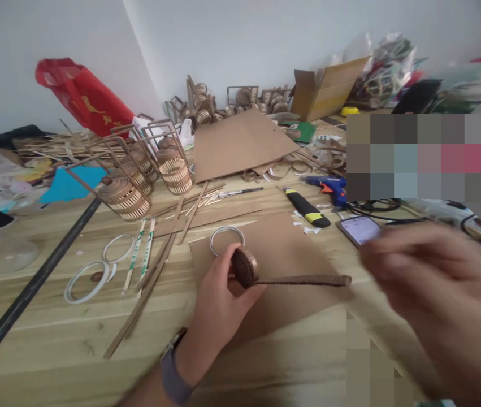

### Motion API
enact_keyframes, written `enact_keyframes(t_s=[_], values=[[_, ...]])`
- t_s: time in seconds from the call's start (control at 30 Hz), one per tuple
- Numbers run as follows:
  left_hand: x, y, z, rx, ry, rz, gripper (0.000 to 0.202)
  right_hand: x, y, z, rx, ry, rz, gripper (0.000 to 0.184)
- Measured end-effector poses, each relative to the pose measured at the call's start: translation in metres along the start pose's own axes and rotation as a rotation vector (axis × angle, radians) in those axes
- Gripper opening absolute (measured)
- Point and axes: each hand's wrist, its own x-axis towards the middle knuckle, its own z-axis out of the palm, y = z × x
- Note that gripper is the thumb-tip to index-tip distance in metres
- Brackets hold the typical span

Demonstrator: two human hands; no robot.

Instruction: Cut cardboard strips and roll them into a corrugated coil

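My left hand [219,299] grips a tightly rolled coil of corrugated cardboard strip [245,267], held on edge above a brown cardboard sheet [285,243]. The loose tail of the strip [308,280] runs straight out to the right. My right hand [430,294] is near the tail's end, blurred by motion, and its fingers cannot be made out. A watch band [172,367] sits on my left wrist.
On the wooden table: tape rings [85,281], a clear ring [226,239], cardboard strips [151,282], a yellow-black utility knife [307,207], a blue glue gun [329,186], a phone [361,229], woven cardboard lanterns [147,172], a large cardboard sheet [240,144], a red bag [83,96].
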Motion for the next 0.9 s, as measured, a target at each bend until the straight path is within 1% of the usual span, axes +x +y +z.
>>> enact_keyframes(t_s=[0.07,0.1,0.13,0.17,0.2,0.27,0.33,0.4,0.53,0.67,0.9], values=[[0.001,0.000,-0.001,-0.036,0.000,-0.004,0.059,0.023,-0.009,0.021,0.108,-0.306,-0.121,0.027],[0.001,0.000,-0.001,-0.045,-0.008,-0.004,0.059,0.032,-0.014,0.029,0.157,-0.439,-0.178,0.028],[0.002,0.000,-0.001,-0.051,-0.019,-0.005,0.058,0.039,-0.018,0.036,0.187,-0.526,-0.220,0.028],[0.002,0.000,-0.001,-0.055,-0.031,-0.007,0.058,0.044,-0.022,0.041,0.222,-0.554,-0.255,0.021],[0.002,0.000,-0.001,-0.052,-0.041,-0.008,0.058,0.048,-0.025,0.045,0.247,-0.566,-0.276,0.018],[0.002,0.000,-0.001,-0.024,-0.054,0.004,0.059,0.054,-0.025,0.051,0.302,-0.561,-0.311,0.020],[0.002,0.001,-0.002,0.014,-0.060,0.040,0.061,0.058,-0.021,0.055,0.331,-0.546,-0.313,0.020],[0.002,0.002,-0.002,0.047,-0.075,0.089,0.062,0.060,-0.015,0.060,0.359,-0.519,-0.290,0.022],[0.002,0.004,-0.002,0.116,-0.126,0.175,0.062,0.062,-0.008,0.068,0.399,-0.498,-0.226,0.030],[0.000,0.005,-0.001,0.148,-0.174,0.265,0.065,0.060,-0.007,0.071,0.380,-0.520,-0.181,0.032],[-0.003,0.005,0.000,0.251,-0.183,0.374,0.066,0.055,0.002,0.078,0.423,-0.552,-0.136,0.033]])
